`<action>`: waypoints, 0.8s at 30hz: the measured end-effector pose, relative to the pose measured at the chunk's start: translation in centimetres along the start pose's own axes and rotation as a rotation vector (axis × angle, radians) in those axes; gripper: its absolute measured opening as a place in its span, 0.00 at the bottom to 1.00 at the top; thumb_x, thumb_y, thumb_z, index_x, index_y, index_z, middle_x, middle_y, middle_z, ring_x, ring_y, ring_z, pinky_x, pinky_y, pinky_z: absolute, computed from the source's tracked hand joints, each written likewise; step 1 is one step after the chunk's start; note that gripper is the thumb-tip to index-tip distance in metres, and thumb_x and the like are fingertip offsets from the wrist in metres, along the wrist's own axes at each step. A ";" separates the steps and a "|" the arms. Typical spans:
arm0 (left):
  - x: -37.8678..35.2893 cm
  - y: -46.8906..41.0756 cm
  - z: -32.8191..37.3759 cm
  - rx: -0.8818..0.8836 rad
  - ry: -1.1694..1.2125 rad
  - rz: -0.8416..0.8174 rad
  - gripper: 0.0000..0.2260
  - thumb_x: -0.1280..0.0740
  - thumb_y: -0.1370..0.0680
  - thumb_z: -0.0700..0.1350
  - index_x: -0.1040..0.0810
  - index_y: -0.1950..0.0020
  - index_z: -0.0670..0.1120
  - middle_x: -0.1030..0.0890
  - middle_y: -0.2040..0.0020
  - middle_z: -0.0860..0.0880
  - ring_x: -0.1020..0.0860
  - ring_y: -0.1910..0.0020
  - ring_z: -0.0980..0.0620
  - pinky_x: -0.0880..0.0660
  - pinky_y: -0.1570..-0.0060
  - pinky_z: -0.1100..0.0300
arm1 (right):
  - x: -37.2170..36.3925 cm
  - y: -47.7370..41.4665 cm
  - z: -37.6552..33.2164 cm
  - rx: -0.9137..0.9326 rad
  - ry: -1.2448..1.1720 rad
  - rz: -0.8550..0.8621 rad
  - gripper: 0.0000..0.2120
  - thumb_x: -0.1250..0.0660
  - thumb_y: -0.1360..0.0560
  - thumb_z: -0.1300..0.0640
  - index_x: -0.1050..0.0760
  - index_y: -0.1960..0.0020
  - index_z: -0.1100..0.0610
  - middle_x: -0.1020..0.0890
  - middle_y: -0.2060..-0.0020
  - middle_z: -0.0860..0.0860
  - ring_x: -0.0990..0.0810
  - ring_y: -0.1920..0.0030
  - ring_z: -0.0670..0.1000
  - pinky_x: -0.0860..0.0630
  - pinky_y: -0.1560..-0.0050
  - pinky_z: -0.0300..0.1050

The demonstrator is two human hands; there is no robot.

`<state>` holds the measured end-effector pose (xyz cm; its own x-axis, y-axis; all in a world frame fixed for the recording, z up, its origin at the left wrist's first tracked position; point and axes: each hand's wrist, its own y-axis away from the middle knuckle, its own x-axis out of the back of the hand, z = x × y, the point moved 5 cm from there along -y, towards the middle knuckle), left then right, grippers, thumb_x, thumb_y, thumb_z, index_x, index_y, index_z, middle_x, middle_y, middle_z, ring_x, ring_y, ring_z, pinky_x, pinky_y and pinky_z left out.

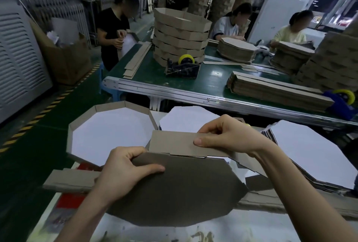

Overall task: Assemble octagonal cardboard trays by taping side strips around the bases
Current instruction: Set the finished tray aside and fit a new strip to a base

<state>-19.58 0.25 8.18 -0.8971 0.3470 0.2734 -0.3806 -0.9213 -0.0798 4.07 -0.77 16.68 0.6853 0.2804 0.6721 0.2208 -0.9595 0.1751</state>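
Note:
A brown octagonal cardboard base (184, 189) is tilted up in front of me, its dark underside facing the camera. My left hand (124, 172) grips its upper left edge, thumb lying across the brown face. A brown side strip (174, 143) stands along the base's top edge. My right hand (226, 135) pinches the strip's right part, thumb on the near side and fingers curled over the top. The strip continues down to the right behind my right wrist.
A finished tray (108, 131) with a white inside lies at the left. White octagonal bases (308, 154) are stacked at the right, another (186, 117) sits behind the strip. Loose strips (71, 181) lie under my arms. The green conveyor table (211, 85) holds tray stacks, tape dispensers (183, 67); several people work there.

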 end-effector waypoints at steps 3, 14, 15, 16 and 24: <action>-0.1 0.0 0.0 -0.003 0.013 -0.009 0.10 0.24 0.38 0.56 0.15 0.59 0.55 0.15 0.62 0.53 0.16 0.61 0.53 0.19 0.64 0.59 | -0.3 -0.1 0.0 -0.007 0.007 -0.006 0.09 0.26 0.26 0.49 0.14 0.52 0.54 0.13 0.59 0.50 0.19 0.60 0.43 0.24 0.57 0.34; -0.2 -0.3 0.1 -0.047 -0.040 -0.061 0.15 0.27 0.40 0.63 0.19 0.55 0.71 0.17 0.55 0.66 0.18 0.55 0.64 0.21 0.62 0.67 | -1.3 -0.5 -0.4 -0.008 -0.020 -0.119 0.05 0.30 0.23 0.51 0.17 0.56 0.46 0.16 0.63 0.42 0.21 0.61 0.40 0.29 0.56 0.33; -0.3 -0.3 0.1 -0.042 -0.050 -0.057 0.14 0.27 0.41 0.63 0.19 0.56 0.69 0.17 0.55 0.67 0.18 0.56 0.64 0.22 0.63 0.68 | -1.3 -0.5 -0.4 -0.009 -0.016 -0.129 0.05 0.30 0.23 0.51 0.17 0.57 0.46 0.17 0.64 0.41 0.22 0.62 0.40 0.30 0.56 0.33; -0.3 -0.4 0.0 -0.046 -0.061 -0.051 0.14 0.27 0.41 0.64 0.19 0.57 0.67 0.17 0.56 0.67 0.18 0.56 0.64 0.22 0.64 0.69 | -1.2 -0.6 -0.4 -0.011 -0.012 -0.134 0.05 0.30 0.23 0.51 0.17 0.57 0.47 0.17 0.64 0.41 0.23 0.62 0.40 0.30 0.56 0.33; -0.3 -0.4 0.2 -0.113 -0.088 -0.032 0.18 0.22 0.34 0.51 0.21 0.57 0.75 0.17 0.58 0.66 0.18 0.58 0.64 0.23 0.63 0.70 | -1.4 -0.7 -0.2 0.029 -0.025 -0.157 0.09 0.31 0.21 0.54 0.18 0.60 0.46 0.18 0.66 0.40 0.24 0.64 0.39 0.30 0.57 0.32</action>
<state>-19.08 0.46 8.36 -0.8629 0.3546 0.3602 -0.4360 -0.8827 -0.1753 2.83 -0.48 15.74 0.6581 0.4278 0.6196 0.3463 -0.9027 0.2555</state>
